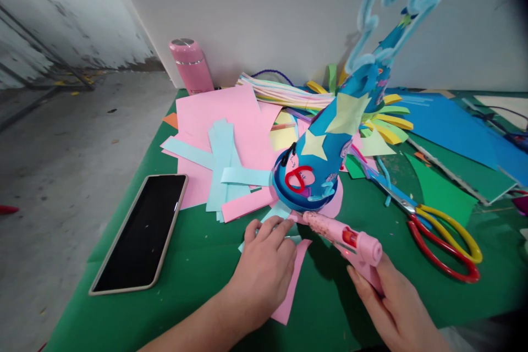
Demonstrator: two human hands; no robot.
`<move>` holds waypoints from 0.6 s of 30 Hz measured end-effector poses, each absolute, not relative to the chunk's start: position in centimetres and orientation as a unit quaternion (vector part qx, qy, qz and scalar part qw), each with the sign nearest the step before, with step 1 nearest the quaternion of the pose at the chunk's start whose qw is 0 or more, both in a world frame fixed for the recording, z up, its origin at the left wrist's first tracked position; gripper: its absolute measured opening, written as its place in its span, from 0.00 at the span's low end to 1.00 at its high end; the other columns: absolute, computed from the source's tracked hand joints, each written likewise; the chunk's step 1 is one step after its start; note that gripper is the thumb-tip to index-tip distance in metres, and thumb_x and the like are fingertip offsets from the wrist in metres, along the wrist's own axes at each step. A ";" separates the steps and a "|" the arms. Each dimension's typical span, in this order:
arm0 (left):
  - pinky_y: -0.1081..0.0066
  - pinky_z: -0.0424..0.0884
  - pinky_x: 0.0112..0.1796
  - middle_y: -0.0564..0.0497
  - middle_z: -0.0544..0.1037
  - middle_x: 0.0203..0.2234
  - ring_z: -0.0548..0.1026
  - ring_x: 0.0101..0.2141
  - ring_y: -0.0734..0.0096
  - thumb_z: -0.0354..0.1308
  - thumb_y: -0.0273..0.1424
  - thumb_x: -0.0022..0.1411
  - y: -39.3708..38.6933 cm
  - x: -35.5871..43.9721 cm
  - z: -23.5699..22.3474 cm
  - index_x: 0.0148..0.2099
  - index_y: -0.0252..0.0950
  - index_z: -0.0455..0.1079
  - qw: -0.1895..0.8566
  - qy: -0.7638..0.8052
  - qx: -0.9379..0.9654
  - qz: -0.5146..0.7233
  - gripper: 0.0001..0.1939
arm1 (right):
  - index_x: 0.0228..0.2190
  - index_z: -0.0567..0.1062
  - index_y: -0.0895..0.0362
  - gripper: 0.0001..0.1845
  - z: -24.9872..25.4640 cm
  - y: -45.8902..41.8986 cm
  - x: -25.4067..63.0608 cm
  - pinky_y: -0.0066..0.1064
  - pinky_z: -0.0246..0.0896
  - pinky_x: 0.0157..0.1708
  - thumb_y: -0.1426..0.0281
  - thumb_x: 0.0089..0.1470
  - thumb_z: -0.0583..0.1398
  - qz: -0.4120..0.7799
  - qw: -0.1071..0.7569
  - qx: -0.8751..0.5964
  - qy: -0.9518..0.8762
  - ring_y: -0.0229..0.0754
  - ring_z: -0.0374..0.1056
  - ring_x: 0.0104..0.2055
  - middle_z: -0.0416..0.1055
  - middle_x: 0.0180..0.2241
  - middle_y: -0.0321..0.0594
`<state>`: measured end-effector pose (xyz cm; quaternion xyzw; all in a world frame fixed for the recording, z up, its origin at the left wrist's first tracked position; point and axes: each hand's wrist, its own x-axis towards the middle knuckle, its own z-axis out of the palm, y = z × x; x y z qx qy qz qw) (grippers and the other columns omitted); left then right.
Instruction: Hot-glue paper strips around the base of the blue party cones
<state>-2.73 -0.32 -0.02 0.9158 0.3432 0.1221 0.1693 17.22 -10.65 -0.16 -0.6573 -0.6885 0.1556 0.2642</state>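
Right hand point(398, 300), fingers closed, grips a pink plastic glue gun point(336, 232) between a star-decked blue paper cone point(330, 121) and the green desk's point(198, 269) near edge; left hand point(266, 269), fingers slightly parted, presses pale-blue paper strips point(280, 210).

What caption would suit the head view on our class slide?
The right hand aims a pink glue gun beside a blue paper cone.

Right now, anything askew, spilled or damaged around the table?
No visible spill. Paper strips lie crisscrossed beside the hat: messy, maybe just scraps. The far-left wall looks blotchy, like peeling paint.
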 end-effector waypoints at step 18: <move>0.50 0.55 0.43 0.46 0.69 0.48 0.63 0.48 0.53 0.43 0.25 0.59 -0.3 -2.7 0.2 0.32 0.36 0.68 0.166 0.343 0.916 0.130 0.13 | 0.47 0.60 0.58 0.18 -0.1 -10.1 16.8 0.30 0.65 0.38 0.72 0.53 0.50 0.149 0.254 -0.664 -0.687 0.43 0.67 0.42 0.69 0.41 0.47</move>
